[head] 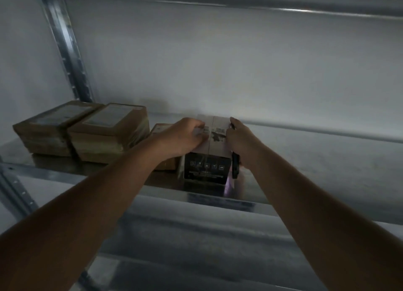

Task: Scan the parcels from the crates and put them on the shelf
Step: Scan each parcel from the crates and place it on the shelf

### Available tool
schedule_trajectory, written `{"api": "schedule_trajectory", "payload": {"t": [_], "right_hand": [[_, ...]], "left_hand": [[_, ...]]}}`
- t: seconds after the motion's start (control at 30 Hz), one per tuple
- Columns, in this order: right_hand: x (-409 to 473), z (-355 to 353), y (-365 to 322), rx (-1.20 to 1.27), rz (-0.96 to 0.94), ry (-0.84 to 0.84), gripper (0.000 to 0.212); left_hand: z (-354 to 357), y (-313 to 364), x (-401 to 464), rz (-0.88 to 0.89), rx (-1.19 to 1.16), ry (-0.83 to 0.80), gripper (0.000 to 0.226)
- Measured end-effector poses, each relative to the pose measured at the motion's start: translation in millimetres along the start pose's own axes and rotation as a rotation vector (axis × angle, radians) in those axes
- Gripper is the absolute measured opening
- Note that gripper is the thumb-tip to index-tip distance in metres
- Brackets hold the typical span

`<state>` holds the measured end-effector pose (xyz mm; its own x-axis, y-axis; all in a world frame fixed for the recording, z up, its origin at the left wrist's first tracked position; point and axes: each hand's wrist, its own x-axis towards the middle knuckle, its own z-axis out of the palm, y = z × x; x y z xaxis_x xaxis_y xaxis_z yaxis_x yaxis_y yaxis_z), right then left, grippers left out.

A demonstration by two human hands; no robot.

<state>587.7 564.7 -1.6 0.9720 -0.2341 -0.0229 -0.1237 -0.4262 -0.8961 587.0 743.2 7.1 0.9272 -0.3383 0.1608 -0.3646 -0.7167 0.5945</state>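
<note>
Both hands' fingers [199,125] curled round white parcel [212,138], on shelf [305,160]

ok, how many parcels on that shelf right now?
4 visible: two brown parcels stacked at left, a small brown one behind the left hand, and the dark box both hands hold. More may be hidden.

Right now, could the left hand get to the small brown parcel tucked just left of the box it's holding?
Probably yes. The left hand grips the box right beside that small brown parcel, and nothing lies between; it must release the box first.
</note>
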Motion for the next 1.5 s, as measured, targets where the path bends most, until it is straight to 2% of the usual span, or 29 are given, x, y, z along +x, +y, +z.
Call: {"api": "schedule_trajectory", "payload": {"t": [0.13,0.23,0.47,0.6,0.73,0.87,1.1,1.3,1.5], "right_hand": [[9,-1,2,-0.061,-0.006,0.001,0.057],[12,2,9,-0.112,-0.081,-0.025,0.058],[11,4,5,-0.117,-0.053,0.032,0.059],[-2,-13,7,-0.222,-0.108,0.096,0.058],[-21,-38,13,-0.337,-0.179,0.199,0.053],[-47,-73,26,-0.505,-0.207,0.291,0.045],[-108,-154,72,-0.659,-0.071,0.341,0.050],[-173,-230,116,-0.759,0.031,0.447,0.049],[-257,-325,168,-0.815,0.121,0.518,0.047]], "left_hand": [[0,-1,10,0.011,0.037,-0.025,0.037],[-2,-1,15,0.001,0.068,-0.062,0.023],[-8,2,15,0.014,0.132,-0.046,0.033],[-7,11,13,0.087,0.224,0.050,0.039],[2,31,16,0.197,0.306,0.057,0.040],[24,63,19,0.301,0.398,-0.033,0.047],[79,132,6,0.422,0.418,-0.122,0.055],[145,213,-23,0.575,0.395,-0.161,0.053],[221,310,-65,0.695,0.432,-0.199,0.062]]}}
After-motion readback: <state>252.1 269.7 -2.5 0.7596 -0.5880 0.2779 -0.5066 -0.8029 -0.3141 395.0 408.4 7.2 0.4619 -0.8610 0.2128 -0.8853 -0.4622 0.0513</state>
